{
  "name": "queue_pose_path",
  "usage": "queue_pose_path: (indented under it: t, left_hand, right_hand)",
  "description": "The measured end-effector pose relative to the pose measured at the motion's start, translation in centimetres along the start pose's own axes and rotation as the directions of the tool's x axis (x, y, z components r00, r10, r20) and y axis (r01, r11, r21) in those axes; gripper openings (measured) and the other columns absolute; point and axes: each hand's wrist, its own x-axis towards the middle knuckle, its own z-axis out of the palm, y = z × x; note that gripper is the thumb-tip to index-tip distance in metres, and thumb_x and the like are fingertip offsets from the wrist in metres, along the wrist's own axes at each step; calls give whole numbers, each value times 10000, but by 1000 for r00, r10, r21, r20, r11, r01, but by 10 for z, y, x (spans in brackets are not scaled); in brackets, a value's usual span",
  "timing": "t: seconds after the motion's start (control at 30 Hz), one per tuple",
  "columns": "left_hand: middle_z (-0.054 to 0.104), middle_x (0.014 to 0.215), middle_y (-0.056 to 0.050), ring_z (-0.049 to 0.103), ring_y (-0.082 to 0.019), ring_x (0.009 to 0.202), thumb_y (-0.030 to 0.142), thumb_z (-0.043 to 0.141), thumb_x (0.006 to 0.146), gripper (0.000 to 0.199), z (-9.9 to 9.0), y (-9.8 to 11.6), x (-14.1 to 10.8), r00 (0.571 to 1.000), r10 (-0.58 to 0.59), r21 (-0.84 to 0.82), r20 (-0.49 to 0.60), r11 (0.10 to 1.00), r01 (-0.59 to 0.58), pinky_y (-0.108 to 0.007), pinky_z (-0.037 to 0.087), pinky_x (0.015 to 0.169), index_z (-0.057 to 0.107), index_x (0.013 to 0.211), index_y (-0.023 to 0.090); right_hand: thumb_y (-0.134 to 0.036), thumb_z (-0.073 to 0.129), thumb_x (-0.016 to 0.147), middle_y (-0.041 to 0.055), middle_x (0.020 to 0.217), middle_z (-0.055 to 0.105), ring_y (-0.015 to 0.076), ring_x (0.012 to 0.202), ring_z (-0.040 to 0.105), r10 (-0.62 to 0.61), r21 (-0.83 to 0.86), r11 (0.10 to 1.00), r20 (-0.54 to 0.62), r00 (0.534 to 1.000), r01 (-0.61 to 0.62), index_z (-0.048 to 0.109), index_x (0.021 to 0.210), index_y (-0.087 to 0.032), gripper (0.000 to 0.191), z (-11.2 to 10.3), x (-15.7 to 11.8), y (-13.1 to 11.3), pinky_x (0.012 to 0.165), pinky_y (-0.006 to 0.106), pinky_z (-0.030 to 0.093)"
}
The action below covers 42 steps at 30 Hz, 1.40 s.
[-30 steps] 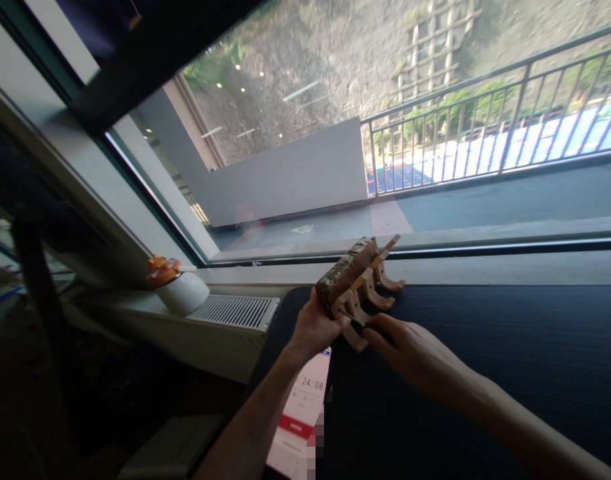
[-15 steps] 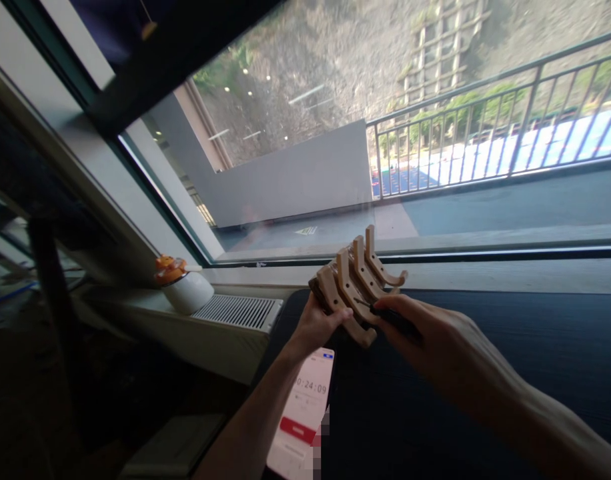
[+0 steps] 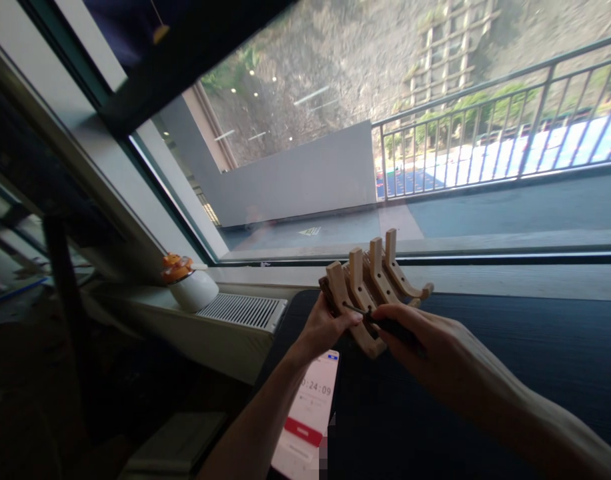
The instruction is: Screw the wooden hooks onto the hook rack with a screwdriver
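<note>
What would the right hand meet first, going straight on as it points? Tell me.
The right hand leads with its slim dark-handled tool, so likely the leftmost curved, pale wooden hook; whether the tip touches it is unclear.

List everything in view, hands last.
Table: 1, black, lower right
Hooks: 4, tan, centre
Backing: 1, brown, behind hooks
Tool: 1, dark, at hooks
Phone: 1, pale screen, on table
Pot: 1, white, left of table
Topper: 1, orange, on pot
Vent: 1, white, beside pot
Window frame: 1, dark, beyond table
Railing: 1, grey, outside
Wall: 1, grey, outside
Clutter: uncountable, dim, left
Left hand: 1, bare, holding hooks
Right hand: 1, bare, holding tool
</note>
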Motion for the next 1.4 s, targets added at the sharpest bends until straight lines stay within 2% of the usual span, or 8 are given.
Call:
queue_pose_path:
  t: [0.23, 0.87, 1.07, 1.13, 1.2, 1.3, 1.4]
  left_hand:
    - [642, 837, 10, 615, -141, 764, 161, 767, 615, 444, 0, -3, 2, 999, 46, 9, 5, 999, -46, -227, 511, 669, 550, 1002, 161]
    - [643, 819, 8, 628, -163, 773, 167, 764, 606, 453, 1, -3, 1, 998, 51, 17, 33, 999, -51, -251, 521, 683, 554, 1007, 169]
    - [650, 846, 4, 632, -160, 796, 133, 766, 600, 486, 2, -1, 2, 998, 54, 16, 12, 998, -54, -238, 524, 691, 554, 1036, 164]
    - [653, 821, 6, 639, -161, 758, 153, 776, 599, 467, 2, 2, 2, 1000, -1, 5, 27, 1000, 1, -238, 527, 651, 570, 1018, 162]
    - [656, 790, 2, 647, -170, 708, 195, 789, 605, 444, -1, 6, 2, 991, -110, -10, 77, 994, 111, -242, 527, 593, 591, 1000, 158]
    - [665, 767, -11, 654, -175, 652, 238, 803, 605, 454, -9, 7, 1, 950, -255, -28, 178, 964, 264, -242, 523, 535, 607, 1005, 154]
    - [665, 762, -10, 646, -160, 597, 238, 817, 574, 520, -20, 4, 0, 914, -322, -45, 247, 938, 343, -245, 529, 506, 598, 1038, 154]
  right_hand:
    - [-304, 484, 965, 29, 899, 742, 182, 701, 689, -15, -24, 1000, -9, 1000, 15, 607, 1120, -257, 204, 4, 0, 2, 655, 275, 475]
    - [-330, 455, 971, 45, 891, 738, 184, 676, 678, -4, 2, 1000, -7, 1000, 4, 603, 1102, -251, 212, 5, 0, -3, 613, 276, 461]
    - [-305, 437, 974, 26, 834, 716, 185, 650, 664, -60, -93, 994, -13, 998, 59, 581, 1045, -242, 172, 5, 0, -2, 564, 273, 413]
    - [-307, 443, 965, 17, 797, 708, 186, 623, 656, -71, -145, 987, -10, 997, 69, 567, 1023, -244, 151, 2, 6, -2, 545, 273, 389]
    - [-319, 468, 945, 7, 754, 701, 184, 581, 643, -53, -195, 979, -3, 999, 51, 554, 1006, -246, 128, -1, 17, -5, 518, 269, 351]
    - [-363, 474, 929, 5, 671, 678, 192, 530, 617, -1, -303, 953, 67, 998, 21, 549, 930, -244, 141, -4, 41, -15, 481, 272, 269]
    - [-333, 443, 938, 17, 660, 664, 181, 528, 594, -59, -361, 924, 198, 978, 129, 551, 892, -230, 156, -4, 67, -29, 486, 283, 223]
